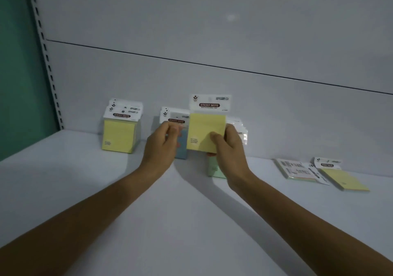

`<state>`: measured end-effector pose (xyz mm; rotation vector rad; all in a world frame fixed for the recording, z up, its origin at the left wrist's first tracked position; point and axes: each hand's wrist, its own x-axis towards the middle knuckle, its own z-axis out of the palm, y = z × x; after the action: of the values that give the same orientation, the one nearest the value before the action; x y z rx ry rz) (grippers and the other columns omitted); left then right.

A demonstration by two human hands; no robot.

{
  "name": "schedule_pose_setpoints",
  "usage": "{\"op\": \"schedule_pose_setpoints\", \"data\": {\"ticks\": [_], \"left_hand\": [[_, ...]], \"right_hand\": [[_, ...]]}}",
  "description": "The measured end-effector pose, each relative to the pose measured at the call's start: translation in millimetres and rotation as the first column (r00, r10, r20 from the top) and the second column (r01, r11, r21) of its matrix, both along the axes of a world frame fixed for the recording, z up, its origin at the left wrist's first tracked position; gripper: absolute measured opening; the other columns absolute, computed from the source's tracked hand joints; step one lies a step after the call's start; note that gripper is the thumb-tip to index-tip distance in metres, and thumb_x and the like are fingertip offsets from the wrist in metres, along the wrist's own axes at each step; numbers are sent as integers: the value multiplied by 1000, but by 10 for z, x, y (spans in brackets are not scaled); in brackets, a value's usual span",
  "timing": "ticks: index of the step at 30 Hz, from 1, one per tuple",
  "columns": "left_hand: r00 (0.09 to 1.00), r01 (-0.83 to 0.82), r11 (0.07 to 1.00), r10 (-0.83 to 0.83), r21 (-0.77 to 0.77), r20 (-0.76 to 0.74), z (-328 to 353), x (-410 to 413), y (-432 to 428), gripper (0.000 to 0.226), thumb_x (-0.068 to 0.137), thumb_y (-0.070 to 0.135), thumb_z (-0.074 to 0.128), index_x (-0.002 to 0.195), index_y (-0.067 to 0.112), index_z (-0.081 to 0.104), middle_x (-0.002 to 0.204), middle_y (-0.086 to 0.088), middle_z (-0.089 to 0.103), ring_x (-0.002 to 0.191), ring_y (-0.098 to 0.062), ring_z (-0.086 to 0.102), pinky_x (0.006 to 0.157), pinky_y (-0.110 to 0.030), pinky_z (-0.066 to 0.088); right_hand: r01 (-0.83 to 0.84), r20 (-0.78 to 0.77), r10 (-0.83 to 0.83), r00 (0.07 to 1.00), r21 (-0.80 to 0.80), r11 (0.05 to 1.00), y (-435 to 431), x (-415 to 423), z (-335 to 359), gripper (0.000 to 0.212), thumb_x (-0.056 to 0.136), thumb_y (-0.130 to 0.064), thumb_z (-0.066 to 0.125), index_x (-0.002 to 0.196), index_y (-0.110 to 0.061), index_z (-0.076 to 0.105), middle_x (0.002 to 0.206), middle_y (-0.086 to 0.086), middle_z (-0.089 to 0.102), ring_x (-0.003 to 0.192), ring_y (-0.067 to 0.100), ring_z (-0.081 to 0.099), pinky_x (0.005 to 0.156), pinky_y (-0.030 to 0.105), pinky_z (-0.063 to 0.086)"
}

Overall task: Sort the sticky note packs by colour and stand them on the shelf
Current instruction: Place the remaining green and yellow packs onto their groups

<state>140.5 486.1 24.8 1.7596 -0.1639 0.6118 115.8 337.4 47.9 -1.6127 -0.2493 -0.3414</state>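
My right hand (228,148) pinches a yellow sticky note pack (205,131) upright above the white shelf (191,201), thumb on its front. My left hand (162,144) sits just left of it with curled fingers, in front of a standing row of blue packs (181,146); whether it holds anything I cannot tell. A row of yellow packs (120,133) stands at the left against the back panel. A green pack (215,168) stands below my right hand, partly hidden. Behind that hand more packs (241,130) show only their clear wrappers.
At the right, a yellow pack (344,179) and a multicolour pack (297,170) turned label-side up lie flat on the shelf. A slotted upright (45,59) and a green wall (19,74) bound the shelf on the left. The grey back panel (212,42) rises behind.
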Motion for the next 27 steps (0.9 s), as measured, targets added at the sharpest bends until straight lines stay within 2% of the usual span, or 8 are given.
{"op": "schedule_pose_setpoints", "data": {"ticks": [2, 6, 8, 13, 17, 21, 24, 27], "left_hand": [[997, 59, 993, -64, -98, -48, 9, -51, 182, 27, 99, 33, 37, 91, 24, 60, 89, -2, 65, 81, -21, 63, 72, -37, 54], [995, 95, 995, -94, 31, -45, -1, -74, 568, 7, 92, 30, 55, 85, 29, 56, 85, 2, 67, 83, -16, 65, 76, -41, 56], [997, 70, 997, -69, 44, -31, 1, -49, 784, 8, 90, 25, 60, 85, 29, 56, 83, 3, 66, 81, -16, 64, 77, -43, 54], [1000, 20, 995, -20, 101, -5, -4, -38, 1263, 6, 88, 23, 63, 93, 21, 60, 81, 5, 65, 73, -7, 61, 73, -33, 53], [999, -40, 988, 39, 151, 4, -33, -10, 1568, 11, 88, 26, 62, 97, 21, 60, 82, 10, 64, 76, -6, 61, 71, -26, 50], [991, -135, 960, 136, 246, 13, -68, 67, 1786, 15, 87, 31, 63, 97, 19, 62, 84, 11, 64, 78, -5, 60, 73, -25, 49], [984, -172, 946, 176, 277, 9, -144, 113, 1893, 17, 86, 29, 65, 97, 16, 65, 84, 6, 65, 77, -10, 60, 69, -21, 47], [977, -181, 923, 208, 340, -43, -257, 154, 1957, 15, 84, 28, 67, 95, 18, 64, 83, 6, 65, 77, -14, 62, 67, -21, 47]], "right_hand": [[-39, -17, 40, 999, 17, 999, 250, -4, -54, 8, 97, -11, 44, 100, -16, 49, 91, -6, 58, 82, 6, 59, 68, 25, 53], [-84, -48, 84, 995, 14, 996, 647, 54, -115, 10, 96, -11, 48, 99, -19, 53, 94, -1, 63, 88, 14, 62, 74, 34, 54], [-72, -61, 71, 996, -15, 997, 810, 120, -143, 13, 95, -12, 50, 94, -24, 53, 97, 7, 63, 90, 20, 61, 78, 40, 54], [-100, -86, 89, 992, -138, 985, 1211, 224, -190, 18, 94, -12, 48, 110, -20, 51, 106, 2, 61, 95, 19, 58, 70, 30, 55], [-38, -45, 26, 999, -286, 957, 1514, 285, -214, 20, 93, -15, 50, 112, -15, 52, 106, 7, 63, 97, 25, 61, 84, 48, 53], [38, 27, -29, 999, -410, 911, 1692, 353, -207, 29, 94, -23, 53, 120, -10, 50, 103, 3, 59, 91, 18, 58, 82, 37, 54], [127, 124, -70, 990, -552, 824, 1724, 410, -269, 34, 92, -32, 56, 121, -14, 51, 103, 2, 65, 91, 19, 61, 73, 30, 48], [145, 118, -95, 989, -560, 816, 1741, 457, -429, 33, 88, -32, 61, 115, -19, 48, 90, -3, 62, 87, 18, 62, 69, 30, 47]]}}
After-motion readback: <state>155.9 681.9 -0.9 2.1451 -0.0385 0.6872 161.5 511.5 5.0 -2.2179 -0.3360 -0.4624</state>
